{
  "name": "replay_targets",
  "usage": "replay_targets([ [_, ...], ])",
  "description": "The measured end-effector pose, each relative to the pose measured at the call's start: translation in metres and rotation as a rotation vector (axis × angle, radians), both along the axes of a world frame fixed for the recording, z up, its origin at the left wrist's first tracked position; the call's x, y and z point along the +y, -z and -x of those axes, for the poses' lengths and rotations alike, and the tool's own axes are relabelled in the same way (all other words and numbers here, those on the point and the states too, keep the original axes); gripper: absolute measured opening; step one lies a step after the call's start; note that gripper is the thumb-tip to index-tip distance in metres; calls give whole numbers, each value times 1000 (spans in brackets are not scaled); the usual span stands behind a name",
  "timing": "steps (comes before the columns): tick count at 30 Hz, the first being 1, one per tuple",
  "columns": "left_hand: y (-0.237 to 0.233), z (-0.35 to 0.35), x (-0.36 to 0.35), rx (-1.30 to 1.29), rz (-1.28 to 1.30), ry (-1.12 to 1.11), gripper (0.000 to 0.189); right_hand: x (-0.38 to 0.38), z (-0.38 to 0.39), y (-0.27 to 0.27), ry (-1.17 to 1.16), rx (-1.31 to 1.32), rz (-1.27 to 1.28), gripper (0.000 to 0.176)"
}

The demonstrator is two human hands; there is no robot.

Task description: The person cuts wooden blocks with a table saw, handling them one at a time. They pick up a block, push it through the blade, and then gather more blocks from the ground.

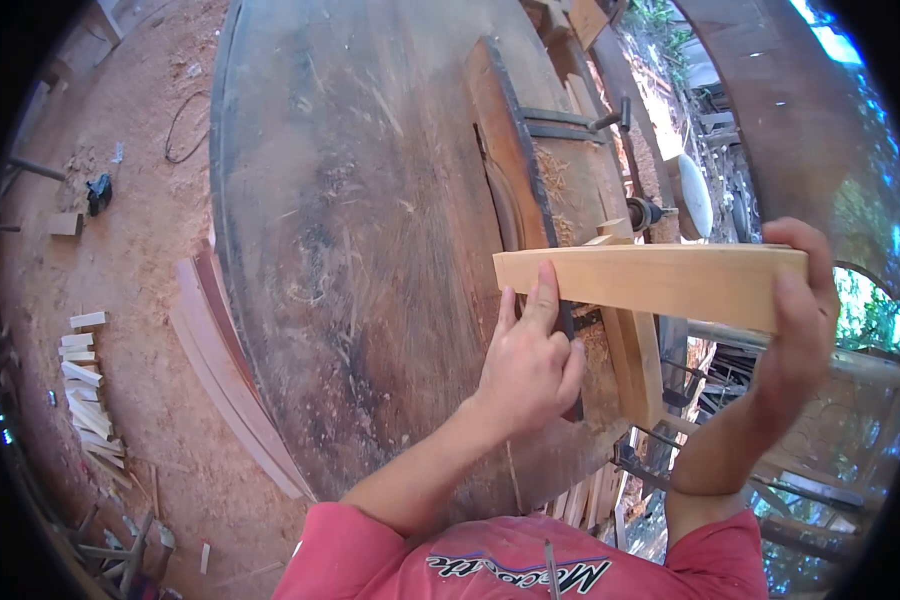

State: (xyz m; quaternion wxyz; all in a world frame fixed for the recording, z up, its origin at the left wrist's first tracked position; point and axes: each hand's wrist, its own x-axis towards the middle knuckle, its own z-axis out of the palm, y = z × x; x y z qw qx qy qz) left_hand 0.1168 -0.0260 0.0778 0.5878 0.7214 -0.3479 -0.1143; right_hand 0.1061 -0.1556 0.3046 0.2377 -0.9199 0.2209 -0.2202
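Note:
A pale wooden board (660, 280) lies crosswise above the right side of a saw table (370, 200). My right hand (805, 310) is closed round the board's right end, its thumb on the near face. Near the other end, my left hand (535, 365) steadies the board, with one finger laid on its face and another at its lower edge. Just beyond the board's left end, a saw blade (503, 200) stands up through a slot, beside a wooden fence (515, 140). The far side of the board is hidden.
Sawdust (555, 175) lies right of the fence, near a metal clamp bar (560, 122). Another wooden piece (635, 365) sits below the board. Curved planks (230, 360) lean at the table's left edge. Several cut blocks (88, 400) lie on the dirt floor.

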Motion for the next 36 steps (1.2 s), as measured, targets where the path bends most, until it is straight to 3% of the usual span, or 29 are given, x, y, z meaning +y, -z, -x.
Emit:
replay_targets([
  [2,0,7,4,-40,22,-3,36,2,19,-3,-89,139,50,30],
  [4,2,22,9,-20,11,59,35,21,66,-7,-20,221,123,27],
  [7,8,50,20,-4,-37,120,34,45,148,14,-18,193,35,30],
  [10,32,80,28,3,-48,188,33,63,237,61,28,221,75,39],
  [12,44,89,37,-13,-47,236,29,77,285,104,85,234,-61,47],
  [15,50,108,56,-197,-154,218,18,115,314,138,256,179,-228,53],
  [18,48,139,64,-459,-52,174,16,118,353,150,230,219,-180,56],
  [19,35,147,65,-525,-66,246,17,118,360,135,282,144,-399,54],
  [21,22,163,52,-607,2,263,18,107,372,105,164,31,-177,54],
  [22,9,168,46,-679,81,286,19,94,376,100,141,-109,-205,54],
  [24,-16,173,37,-666,142,263,19,80,380,84,216,-148,-241,57],
  [26,-40,180,33,-459,307,137,21,66,375,76,58,-869,-829,65],
  [27,-61,183,38,-345,281,64,23,65,376,82,48,-874,-826,65],
  [28,-67,185,38,-350,283,60,23,65,374,99,132,-485,-599,64],
  [29,-71,186,39,3,304,62,22,66,373,120,209,-99,-363,64],
  [31,-49,193,28,647,373,44,27,78,379,176,71,165,-9,59],
  [32,-41,191,30,653,376,30,27,95,369,169,139,248,-190,55],
  [33,-35,186,37,746,172,11,29,112,362,162,208,338,-373,52],
  [34,-27,184,42,837,-31,-8,32,120,360,165,194,353,-373,52],
  [35,-11,188,42,847,-28,-25,32,126,358,168,222,399,-349,49],
  [36,12,194,42,637,-129,2,34,129,355,170,251,440,-324,47],
])
